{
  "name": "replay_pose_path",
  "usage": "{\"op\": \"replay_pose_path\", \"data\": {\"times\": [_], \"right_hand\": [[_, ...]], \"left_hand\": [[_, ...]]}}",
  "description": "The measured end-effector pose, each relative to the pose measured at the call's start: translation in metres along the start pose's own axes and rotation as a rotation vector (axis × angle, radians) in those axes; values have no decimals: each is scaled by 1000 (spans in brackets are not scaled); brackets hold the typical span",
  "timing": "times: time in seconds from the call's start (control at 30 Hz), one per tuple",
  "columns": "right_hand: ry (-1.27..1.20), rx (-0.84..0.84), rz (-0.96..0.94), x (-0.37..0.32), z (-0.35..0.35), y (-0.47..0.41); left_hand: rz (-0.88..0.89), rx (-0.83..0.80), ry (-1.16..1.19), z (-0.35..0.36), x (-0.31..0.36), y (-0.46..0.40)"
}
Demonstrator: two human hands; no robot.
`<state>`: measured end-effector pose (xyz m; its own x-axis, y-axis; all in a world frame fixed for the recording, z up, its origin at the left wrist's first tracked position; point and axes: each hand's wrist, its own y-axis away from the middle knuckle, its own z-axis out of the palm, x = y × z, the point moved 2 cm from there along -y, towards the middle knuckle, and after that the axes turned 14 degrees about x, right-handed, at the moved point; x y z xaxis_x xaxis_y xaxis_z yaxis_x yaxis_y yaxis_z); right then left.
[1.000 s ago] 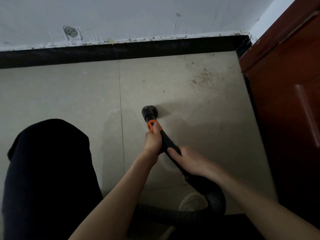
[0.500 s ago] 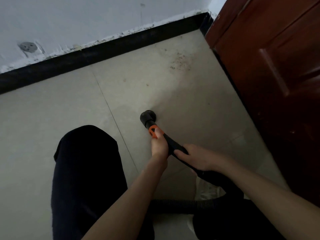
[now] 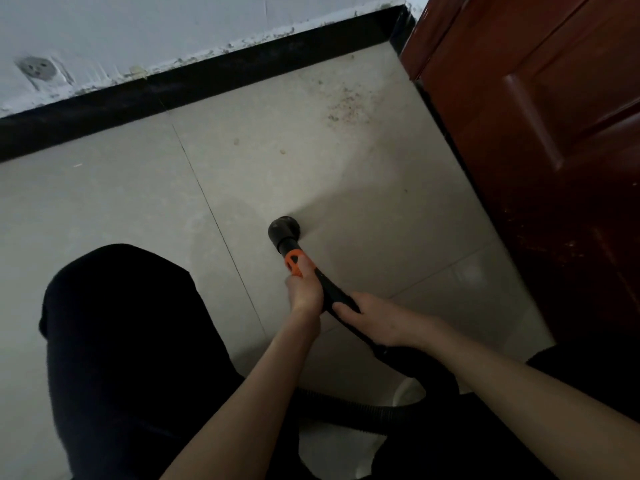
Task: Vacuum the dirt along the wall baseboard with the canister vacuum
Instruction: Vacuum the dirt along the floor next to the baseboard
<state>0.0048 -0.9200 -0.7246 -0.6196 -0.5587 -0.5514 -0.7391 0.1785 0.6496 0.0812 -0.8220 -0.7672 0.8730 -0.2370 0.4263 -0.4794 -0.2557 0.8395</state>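
Both hands gripping as before — left hand at the orange collar, right hand on the black wand, nozzle still on the floor — dirt patch near baseboard untouched

Bare forearms with no sleeves in view, black trousers over the knee, two bare hands

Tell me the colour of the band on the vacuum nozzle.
Orange band, clearest in the head view.

No readable text, label, brand or number showed anywhere (not on the vacuum nozzle, its orange collar, the wall or the wooden door).
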Motion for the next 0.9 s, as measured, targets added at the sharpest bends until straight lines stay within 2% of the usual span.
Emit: {"op": "replay_pose_path", "data": {"times": [0.2, 0.33, 0.53, 0.7, 0.9], "right_hand": [[-43, -70, -40, 16, -4, 9], [-4, -4, -13, 40, -10, 15], [-10, 220, 66, 66, -22, 9], [34, 315, 121, 64, -51, -18], [126, 365, 137, 25, -75, -48]], "left_hand": [[-10, 64, -21, 4, -18, 15], [-2, 61, -16, 23, -22, 30], [105, -99, -49, 65, 3, 37], [55, -207, 29, 98, 39, 31], [-58, -376, 151, 101, 85, 27]]}}
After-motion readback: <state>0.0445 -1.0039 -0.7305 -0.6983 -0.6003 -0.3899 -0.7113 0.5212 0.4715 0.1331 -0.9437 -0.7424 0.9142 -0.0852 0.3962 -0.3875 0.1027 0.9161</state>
